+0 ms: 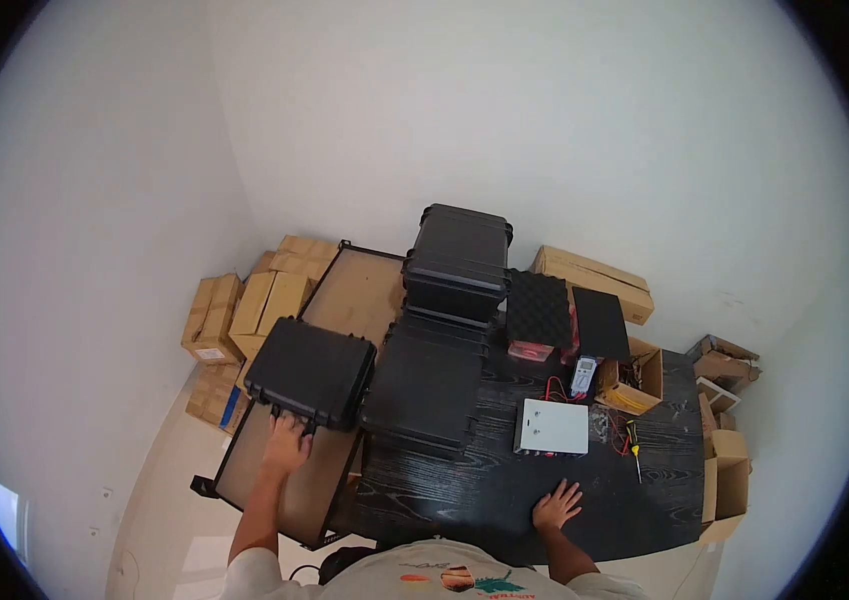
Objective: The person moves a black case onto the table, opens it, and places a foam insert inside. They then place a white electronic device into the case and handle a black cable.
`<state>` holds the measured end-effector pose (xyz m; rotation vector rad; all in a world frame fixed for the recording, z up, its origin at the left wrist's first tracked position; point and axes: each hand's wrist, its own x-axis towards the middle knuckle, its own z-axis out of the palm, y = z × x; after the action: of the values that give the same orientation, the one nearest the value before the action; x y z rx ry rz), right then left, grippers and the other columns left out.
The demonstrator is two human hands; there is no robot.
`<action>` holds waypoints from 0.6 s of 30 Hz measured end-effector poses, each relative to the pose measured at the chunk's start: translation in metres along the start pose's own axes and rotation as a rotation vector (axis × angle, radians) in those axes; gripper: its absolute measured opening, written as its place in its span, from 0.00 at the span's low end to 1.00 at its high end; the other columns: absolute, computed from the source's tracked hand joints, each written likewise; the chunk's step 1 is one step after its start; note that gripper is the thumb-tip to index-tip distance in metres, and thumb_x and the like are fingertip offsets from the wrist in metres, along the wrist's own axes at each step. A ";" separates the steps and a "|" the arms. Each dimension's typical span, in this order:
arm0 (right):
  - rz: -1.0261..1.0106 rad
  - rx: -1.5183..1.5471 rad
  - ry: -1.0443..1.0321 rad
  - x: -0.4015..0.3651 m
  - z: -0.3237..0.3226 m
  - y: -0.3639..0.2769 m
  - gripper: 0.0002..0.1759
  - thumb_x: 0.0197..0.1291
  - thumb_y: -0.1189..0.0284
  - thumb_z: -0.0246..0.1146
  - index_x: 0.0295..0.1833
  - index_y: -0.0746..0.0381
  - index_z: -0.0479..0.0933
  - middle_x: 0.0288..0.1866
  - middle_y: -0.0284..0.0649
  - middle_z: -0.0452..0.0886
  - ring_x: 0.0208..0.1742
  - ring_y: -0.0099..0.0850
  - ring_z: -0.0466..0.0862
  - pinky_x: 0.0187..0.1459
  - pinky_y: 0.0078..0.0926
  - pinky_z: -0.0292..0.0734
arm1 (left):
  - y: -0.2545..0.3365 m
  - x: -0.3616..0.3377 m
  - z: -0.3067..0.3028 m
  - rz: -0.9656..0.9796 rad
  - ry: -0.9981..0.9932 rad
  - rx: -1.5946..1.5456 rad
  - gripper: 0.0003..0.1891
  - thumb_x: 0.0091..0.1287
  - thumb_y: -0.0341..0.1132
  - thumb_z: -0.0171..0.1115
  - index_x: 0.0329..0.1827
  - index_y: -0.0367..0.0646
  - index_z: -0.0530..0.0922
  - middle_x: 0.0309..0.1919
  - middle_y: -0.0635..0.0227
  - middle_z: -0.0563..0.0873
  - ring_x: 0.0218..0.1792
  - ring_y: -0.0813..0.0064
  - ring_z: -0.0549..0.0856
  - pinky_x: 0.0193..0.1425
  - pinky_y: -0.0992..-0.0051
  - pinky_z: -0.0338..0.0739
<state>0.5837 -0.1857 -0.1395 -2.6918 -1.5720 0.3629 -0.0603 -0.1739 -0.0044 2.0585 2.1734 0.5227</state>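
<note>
My left hand [287, 447] is closed around the front handle of a black hard case [309, 368], which lies flat with its lid down on a brown-topped, black-framed table [244, 465]. My right hand [556, 508] rests on the black wood-grain table [504, 510], fingers spread, holding nothing. Ahead of it sits a white box [552, 427] with small fittings on top. Between my hands lies a second black case [422, 385], and a taller black case [457, 260] stands behind it.
A multimeter [582, 377], a yellow screwdriver [633, 440] and an open carton [634, 378] of parts sit on the right. Black foam [537, 308] is at the back. Cardboard boxes [269, 305] are stacked left, with another open carton [726, 487] beyond the right edge.
</note>
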 end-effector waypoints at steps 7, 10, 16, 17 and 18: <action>-0.646 0.141 0.052 -0.032 0.007 -0.025 0.33 0.64 0.70 0.62 0.76 0.60 0.72 0.87 0.54 0.58 0.87 0.54 0.57 0.81 0.69 0.48 | 0.005 -0.067 -0.013 -0.003 0.038 -0.023 0.17 0.66 0.42 0.67 0.49 0.37 0.87 0.56 0.53 0.80 0.66 0.46 0.76 0.84 0.34 0.56; -0.916 0.203 -0.041 -0.055 -0.002 -0.052 0.25 0.61 0.72 0.64 0.65 0.59 0.79 0.81 0.49 0.69 0.82 0.49 0.66 0.78 0.65 0.54 | 0.002 -0.092 -0.010 -0.017 0.056 -0.062 0.16 0.63 0.41 0.69 0.47 0.38 0.87 0.54 0.55 0.81 0.64 0.46 0.77 0.83 0.32 0.56; -1.271 0.242 -0.186 -0.076 -0.005 -0.115 0.13 0.64 0.71 0.65 0.53 0.57 0.87 0.61 0.39 0.88 0.69 0.38 0.81 0.72 0.51 0.67 | 0.003 -0.131 -0.008 -0.030 0.143 -0.119 0.16 0.57 0.37 0.74 0.47 0.39 0.88 0.49 0.57 0.80 0.60 0.45 0.79 0.81 0.30 0.58; -1.309 0.256 -0.217 -0.076 -0.009 -0.128 0.13 0.64 0.70 0.65 0.53 0.57 0.87 0.58 0.39 0.89 0.66 0.38 0.84 0.70 0.48 0.69 | 0.003 -0.135 -0.008 -0.022 0.170 -0.120 0.16 0.57 0.36 0.74 0.47 0.39 0.88 0.49 0.57 0.80 0.59 0.45 0.79 0.81 0.30 0.58; -1.346 0.271 -0.248 -0.077 -0.015 -0.143 0.12 0.65 0.70 0.65 0.52 0.57 0.87 0.54 0.39 0.91 0.63 0.38 0.86 0.69 0.44 0.72 | 0.005 -0.139 -0.009 -0.021 0.178 -0.120 0.16 0.57 0.35 0.74 0.47 0.39 0.88 0.48 0.57 0.80 0.59 0.44 0.79 0.81 0.30 0.59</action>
<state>0.4279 -0.1793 -0.0932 -0.9728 -2.6295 0.7238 -0.0475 -0.3118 -0.0163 1.9938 2.1936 0.8427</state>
